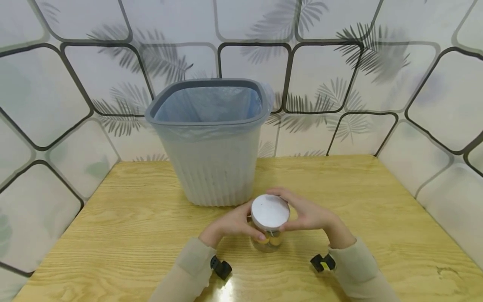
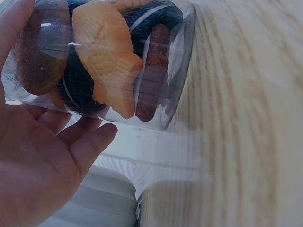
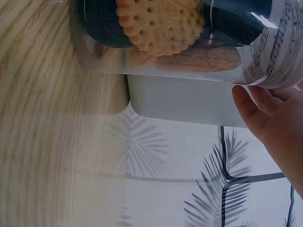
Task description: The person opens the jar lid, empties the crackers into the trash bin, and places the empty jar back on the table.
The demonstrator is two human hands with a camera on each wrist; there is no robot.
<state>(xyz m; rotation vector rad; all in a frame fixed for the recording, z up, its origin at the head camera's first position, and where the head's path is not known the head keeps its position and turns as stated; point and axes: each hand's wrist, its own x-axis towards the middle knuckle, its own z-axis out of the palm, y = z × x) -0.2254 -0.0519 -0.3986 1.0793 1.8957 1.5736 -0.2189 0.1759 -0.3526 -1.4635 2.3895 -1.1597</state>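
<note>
A clear jar (image 1: 267, 246) with a white lid (image 1: 270, 211) stands on the wooden table, between both hands. My left hand (image 1: 235, 221) grips its side, thumb in front and fingers around the back. From the other side my right hand (image 1: 310, 212) holds the lid's rim between thumb and fingers. Inside the jar, the left wrist view shows a fish-shaped cookie (image 2: 106, 52), a brown oval cookie (image 2: 42, 52) and dark cookies. A round cookie with small holes (image 3: 161, 23) shows through the wall in the right wrist view, above a reddish-brown stick (image 3: 199, 60).
A bin (image 1: 215, 165) with a grey rim and a plastic liner stands just behind the jar, to its left. Patterned walls (image 1: 320, 79) border the wooden table (image 1: 124, 222) at the back and both sides. Black straps with small devices sit at both wrists.
</note>
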